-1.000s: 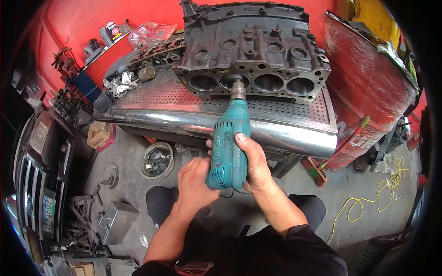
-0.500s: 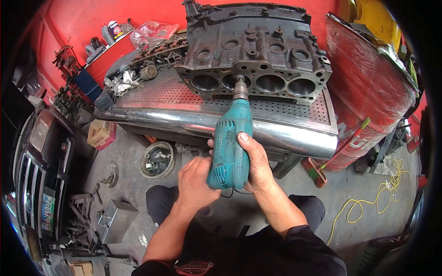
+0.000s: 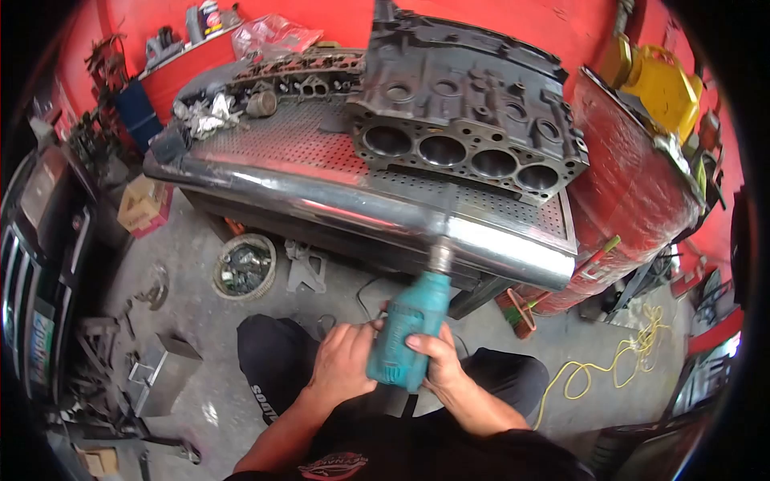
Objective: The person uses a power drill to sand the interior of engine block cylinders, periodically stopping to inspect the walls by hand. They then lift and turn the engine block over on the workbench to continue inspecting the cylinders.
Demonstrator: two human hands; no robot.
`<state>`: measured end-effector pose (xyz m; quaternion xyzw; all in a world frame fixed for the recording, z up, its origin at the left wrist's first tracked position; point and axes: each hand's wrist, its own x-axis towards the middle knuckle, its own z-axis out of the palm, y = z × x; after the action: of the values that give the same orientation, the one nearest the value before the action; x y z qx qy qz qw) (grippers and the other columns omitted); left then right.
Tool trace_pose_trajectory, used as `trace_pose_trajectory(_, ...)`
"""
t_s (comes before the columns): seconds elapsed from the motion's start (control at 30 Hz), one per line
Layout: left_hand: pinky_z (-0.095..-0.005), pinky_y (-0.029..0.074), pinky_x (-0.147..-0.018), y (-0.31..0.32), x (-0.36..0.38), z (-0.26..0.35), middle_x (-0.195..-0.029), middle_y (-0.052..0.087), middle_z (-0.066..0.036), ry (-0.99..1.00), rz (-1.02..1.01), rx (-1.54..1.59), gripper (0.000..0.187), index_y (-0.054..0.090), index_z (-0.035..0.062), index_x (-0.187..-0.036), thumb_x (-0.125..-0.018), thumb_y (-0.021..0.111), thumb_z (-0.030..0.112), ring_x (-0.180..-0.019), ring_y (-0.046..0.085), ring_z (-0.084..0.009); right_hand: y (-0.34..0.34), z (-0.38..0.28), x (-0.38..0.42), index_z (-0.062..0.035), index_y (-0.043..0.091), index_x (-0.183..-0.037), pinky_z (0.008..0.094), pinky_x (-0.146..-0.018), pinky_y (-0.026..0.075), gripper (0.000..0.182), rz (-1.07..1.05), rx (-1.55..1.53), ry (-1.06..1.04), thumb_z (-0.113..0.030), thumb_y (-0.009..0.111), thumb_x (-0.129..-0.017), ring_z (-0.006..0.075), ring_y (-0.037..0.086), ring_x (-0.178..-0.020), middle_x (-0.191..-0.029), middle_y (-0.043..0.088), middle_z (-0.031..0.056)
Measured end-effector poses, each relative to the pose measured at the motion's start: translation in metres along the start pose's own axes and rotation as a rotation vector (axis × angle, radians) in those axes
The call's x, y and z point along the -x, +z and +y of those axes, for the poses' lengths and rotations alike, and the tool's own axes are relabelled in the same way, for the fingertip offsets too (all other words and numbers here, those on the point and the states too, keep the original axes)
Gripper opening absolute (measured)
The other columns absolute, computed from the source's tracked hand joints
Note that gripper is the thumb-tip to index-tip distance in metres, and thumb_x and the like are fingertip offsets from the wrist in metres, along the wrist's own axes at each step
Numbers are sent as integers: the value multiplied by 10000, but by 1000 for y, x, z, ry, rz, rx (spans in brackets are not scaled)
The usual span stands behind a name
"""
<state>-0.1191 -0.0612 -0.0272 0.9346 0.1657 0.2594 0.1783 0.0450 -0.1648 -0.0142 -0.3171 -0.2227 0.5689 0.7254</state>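
A teal power drill (image 3: 407,333) is held between my hands, its metal chuck (image 3: 440,255) pointing away from me. A blurred tool shaft extends from the chuck over the bench's front edge, outside the cylinders. My left hand (image 3: 345,355) is closed on the drill's left side, its fingertips partly hidden. My right hand (image 3: 439,362) wraps the right side, thumb lying on top of the housing. Beyond the drill, a dark engine block (image 3: 481,104) lies on the bench with a row of several open cylinder bores facing me.
The perforated metal bench (image 3: 281,148) has a rounded shiny front edge and carries a cylinder head (image 3: 309,76). A basin of parts (image 3: 245,268) stands on the floor at left. At right are a wrapped red drum (image 3: 634,160), a broom (image 3: 520,313) and a yellow cord (image 3: 573,385).
Both hands have drawn the drill back toward my body, and its tool has come out of the second cylinder bore. The view has shifted, so the block appears farther right.
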Motion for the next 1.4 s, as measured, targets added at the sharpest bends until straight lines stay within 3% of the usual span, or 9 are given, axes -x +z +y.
trace_pose_trajectory(0.13, -495, 364, -1130, -20, -20, 13, -1260, 634, -193, 199, -226, 252, 875, 476, -31, -1434, -693, 851, 248, -1302, 495, -373, -12, -4, 53, 45, 360, -1499, 500, -993, 557, 908, 220, 89, -280, -249, 725, -722, 354, 670, -1113, -1338, 566, 234)
trace_pose_trajectory(0.23, -475, 430, -1083, -33, -59, 4, -1189, 676, -173, 222, -176, 482, 836, 434, -40, -1483, -773, 818, 180, -1202, 590, -350, -13, -32, 99, 21, 372, -1487, 540, -956, 573, 897, 420, 85, -474, -294, 721, -723, 379, 676, -1080, -1363, 542, 223)
trace_pose_trajectory(0.37, -353, 570, -863, 1, -164, -13, -1006, 743, -138, 0, -58, 1062, 757, 301, -48, -1566, -916, 676, 45, -870, 708, -232, -72, -53, 161, 30, 443, -1429, 510, -983, 544, 780, 570, 109, -692, -354, 705, -804, 334, 637, -1091, -1350, 560, 213)
trace_pose_trajectory(0.53, -377, 588, -801, 26, -249, 4, -1032, 729, -215, -133, -77, 1770, 944, -8, 8, -1635, -924, 614, 20, -878, 711, -242, -99, -48, 205, 40, 511, -1347, 443, -998, 524, 653, 628, 52, -849, -364, 694, -868, 321, 624, -1102, -1280, 608, 220)
trace_pose_trajectory(0.63, -386, 590, -774, 33, -265, 11, -1035, 721, -237, -50, -100, 2029, 1002, -92, 32, -1631, -906, 599, 15, -852, 706, -254, -119, -31, 219, 51, 526, -1321, 445, -990, 522, 625, 750, 32, -870, -358, 668, -871, 325, 627, -1100, -1267, 613, 224)
trace_pose_trajectory(0.9, -409, 571, -835, 40, -256, 15, -1066, 705, -246, 62, -93, 2129, 1033, -139, 93, -1634, -895, 580, 18, -908, 694, -288, -146, -11, 220, 68, 551, -1286, 451, -1003, 509, 635, 801, -74, -834, -393, 650, -861, 332, 634, -1058, -1170, 643, 203)
trace_pose_trajectory(1.1, -453, 578, -851, 47, -266, 22, -1113, 685, -264, 153, -68, 2446, 1045, -122, 210, -1640, -898, 595, 44, -933, 695, -315, -155, -10, 214, 45, 564, -1303, 464, -1005, 523, 637, 795, 25, -787, -404, 645, -858, 336, 647, -1094, -1264, 642, 222)
trace_pose_trajectory(1.27, -440, 564, -865, 47, -258, 24, -1068, 689, -258, 138, -34, 2305, 1091, -179, 150, -1632, -881, 606, 38, -926, 688, -299, -153, -9, 215, 37, 574, -1294, 466, -994, 534, 628, 865, 14, -759, -415, 643, -863, 329, 657, -1085, -1240, 647, 219)
trace_pose_trajectory(1.4, -411, 555, -873, 52, -253, 22, -1042, 696, -232, 129, -33, 2288, 1076, -72, 127, -1657, -851, 633, 23, -905, 685, -265, -158, -11, 221, 40, 582, -1278, 467, -985, 537, 629, 922, 54, -742, -432, 638, -865, 332, 667, -1073, -1219, 652, 223)
